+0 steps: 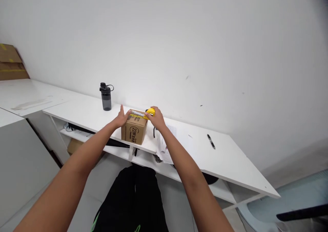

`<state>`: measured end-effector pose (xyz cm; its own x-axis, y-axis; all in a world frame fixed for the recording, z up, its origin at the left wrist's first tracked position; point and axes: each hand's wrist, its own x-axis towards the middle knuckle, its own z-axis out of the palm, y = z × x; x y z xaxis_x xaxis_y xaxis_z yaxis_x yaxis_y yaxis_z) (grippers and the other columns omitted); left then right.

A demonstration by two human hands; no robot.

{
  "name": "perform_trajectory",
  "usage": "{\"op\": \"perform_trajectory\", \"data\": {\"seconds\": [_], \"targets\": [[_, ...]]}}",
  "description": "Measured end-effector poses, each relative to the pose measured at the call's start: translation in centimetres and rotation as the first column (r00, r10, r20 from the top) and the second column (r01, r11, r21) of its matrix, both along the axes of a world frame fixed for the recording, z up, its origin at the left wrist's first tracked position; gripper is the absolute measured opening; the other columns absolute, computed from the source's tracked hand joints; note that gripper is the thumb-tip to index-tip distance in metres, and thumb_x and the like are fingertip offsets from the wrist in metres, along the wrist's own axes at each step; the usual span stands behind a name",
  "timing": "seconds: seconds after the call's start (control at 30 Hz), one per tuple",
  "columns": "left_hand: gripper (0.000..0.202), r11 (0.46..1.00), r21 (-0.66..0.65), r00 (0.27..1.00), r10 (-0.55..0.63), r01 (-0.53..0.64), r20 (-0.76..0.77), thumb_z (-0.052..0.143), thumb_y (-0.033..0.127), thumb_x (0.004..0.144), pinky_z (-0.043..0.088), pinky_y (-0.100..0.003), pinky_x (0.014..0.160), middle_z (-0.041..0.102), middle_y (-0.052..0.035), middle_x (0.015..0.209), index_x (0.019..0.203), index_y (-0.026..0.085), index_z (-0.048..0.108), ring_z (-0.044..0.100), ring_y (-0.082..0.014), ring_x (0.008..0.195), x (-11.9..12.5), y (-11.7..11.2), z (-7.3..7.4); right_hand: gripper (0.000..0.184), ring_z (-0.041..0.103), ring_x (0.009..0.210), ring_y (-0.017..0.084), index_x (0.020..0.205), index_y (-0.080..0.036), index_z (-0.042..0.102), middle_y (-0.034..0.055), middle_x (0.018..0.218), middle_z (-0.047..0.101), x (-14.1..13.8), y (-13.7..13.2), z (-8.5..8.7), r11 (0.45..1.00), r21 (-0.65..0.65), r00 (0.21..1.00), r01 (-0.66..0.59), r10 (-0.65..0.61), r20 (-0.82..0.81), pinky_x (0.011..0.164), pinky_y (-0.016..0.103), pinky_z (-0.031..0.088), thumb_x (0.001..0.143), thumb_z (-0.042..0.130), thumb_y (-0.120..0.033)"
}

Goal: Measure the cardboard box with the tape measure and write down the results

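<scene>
A small brown cardboard box (133,132) with dark printed characters stands near the front edge of the white desk. My right hand (156,118) is closed around a yellow tape measure (150,112) at the box's right far corner. Its pulled-out blade (137,114) lies across the box top towards the left. My left hand (122,118) is at the box's left side, fingers stretched out and away from the thumb. The thumb tip touches the top edge by the blade's end. Whether it presses on the blade I cannot tell.
A dark drinking bottle (106,99) stands behind and left of the box. Papers (164,146) lie under my right forearm, partly over the desk edge. A black pen (211,141) lies further right. The white wall (194,54) rises behind the desk (225,157).
</scene>
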<state>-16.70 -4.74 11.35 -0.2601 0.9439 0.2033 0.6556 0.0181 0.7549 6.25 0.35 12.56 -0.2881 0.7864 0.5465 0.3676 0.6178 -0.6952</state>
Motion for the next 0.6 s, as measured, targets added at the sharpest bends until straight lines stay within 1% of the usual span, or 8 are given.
{"op": "perform_trajectory", "data": {"seconds": [0.07,0.17,0.23,0.33,0.4,0.5,0.6], "targets": [[0.106,1.0,-0.002,0.996,-0.002,0.002,0.089,0.024,0.078,0.085,0.027,-0.043,0.116,0.018,-0.0212,0.161,0.154,0.01,-0.019,0.028,-0.0305,0.147,0.0,0.0,-0.3,0.052,0.056,0.104,0.024,0.121,-0.019,0.053,0.0099,0.115,0.06,-1.8,0.7,0.1,0.998,-0.004,0.998,-0.057,0.057,-0.01,0.091,0.038,0.045,0.079,0.061,-0.049],[0.106,0.999,-0.001,0.98,-0.05,0.051,0.195,0.025,0.078,0.086,0.025,-0.043,0.117,0.024,-0.0193,0.16,0.153,0.01,-0.021,0.029,-0.0294,0.146,-0.2,-0.1,-0.6,0.049,0.056,0.103,0.022,0.118,-0.021,0.052,0.0078,0.115,0.059,-4.3,1.4,-0.1,0.996,-0.009,0.996,-0.089,0.089,-0.023,0.091,0.036,0.045,0.078,0.062,-0.048],[0.105,0.998,-0.003,0.971,-0.055,0.058,0.233,0.029,0.077,0.086,0.023,-0.042,0.117,0.024,-0.0181,0.16,0.155,0.011,-0.013,0.027,-0.0295,0.147,-0.2,-0.1,-0.7,0.049,0.055,0.105,0.022,0.118,-0.022,0.052,0.0076,0.117,0.057,-5.7,1.6,-0.2,0.997,-0.004,0.997,-0.081,0.081,-0.018,0.093,0.036,0.045,0.079,0.061,-0.048],[0.095,0.998,-0.013,0.96,-0.056,0.062,0.276,0.039,0.07,0.088,0.021,-0.042,0.118,0.022,-0.0147,0.161,0.158,0.014,0.008,0.026,-0.0307,0.147,-0.2,0.0,-0.9,0.048,0.054,0.109,0.022,0.122,-0.023,0.05,0.0079,0.119,0.056,-6.7,1.3,-0.5,0.998,0.016,0.998,-0.055,0.055,0.01,0.095,0.037,0.044,0.082,0.057,-0.049],[0.087,0.995,-0.024,0.943,-0.083,0.096,0.323,0.047,0.062,0.088,0.025,-0.042,0.116,0.026,-0.0125,0.161,0.157,0.018,0.017,0.032,-0.031,0.145,-0.3,0.3,-0.9,0.049,0.054,0.111,0.023,0.125,-0.023,0.047,0.0085,0.121,0.055,-6.6,1.0,-0.6,0.999,0.025,0.999,-0.032,0.031,0.038,0.096,0.038,0.044,0.083,0.056,-0.048],[0.08,0.989,-0.046,0.901,-0.11,0.142,0.42,0.053,0.05,0.087,0.036,-0.043,0.109,0.037,-0.0104,0.156,0.157,0.026,0.02,0.048,-0.0306,0.133,-0.6,0.6,-0.9,0.052,0.054,0.114,0.024,0.132,-0.022,0.042,0.0102,0.129,0.052,-6.2,0.4,-0.3,0.999,0.044,0.994,-0.019,0.014,0.113,0.097,0.039,0.044,0.084,0.055,-0.039],[0.074,0.991,-0.031,0.836,-0.096,0.134,0.54,0.053,0.041,0.086,0.044,-0.043,0.102,0.046,-0.0106,0.15,0.154,0.027,0.027,0.057,-0.0287,0.122,-0.3,0.6,-1.0,0.054,0.054,0.115,0.027,0.138,-0.02,0.036,0.0136,0.133,0.05,-6.0,-0.1,0.6,0.998,0.063,0.971,0.008,-0.022,0.238,0.096,0.042,0.043,0.088,0.05,-0.035]]}}
